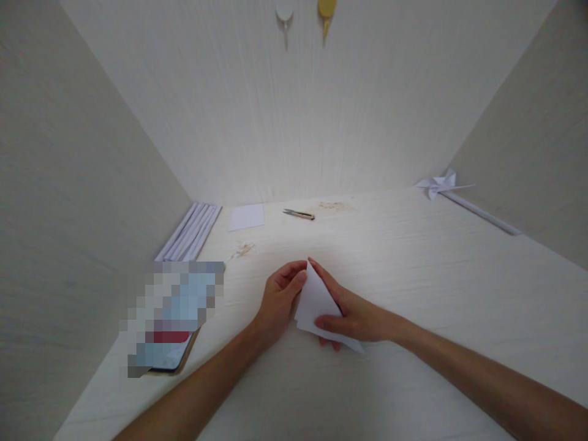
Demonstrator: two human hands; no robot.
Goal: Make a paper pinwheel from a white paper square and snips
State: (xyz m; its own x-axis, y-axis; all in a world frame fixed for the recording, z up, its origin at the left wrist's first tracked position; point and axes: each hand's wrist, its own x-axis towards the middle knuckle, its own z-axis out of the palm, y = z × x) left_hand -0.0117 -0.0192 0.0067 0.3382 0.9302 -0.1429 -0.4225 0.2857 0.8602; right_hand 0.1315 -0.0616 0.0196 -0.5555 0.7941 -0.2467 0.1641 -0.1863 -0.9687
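A white sheet of paper [316, 301], folded into a triangle, is held just above the pale desk [436, 294] near the middle front. My left hand [278, 300] pinches its upper left edge with thumb and fingertips. My right hand [351, 313] grips the paper from the right, thumb on top and fingers underneath, with the index finger running along the upper fold.
Small thread snips [298, 214] and a white paper square [247, 217] lie at the back. Rolled white paper sticks [190, 231] sit at the back left. A phone [168, 324] lies at the left. A paper pinwheel [443, 184] on a stick rests at the back right. Walls enclose three sides.
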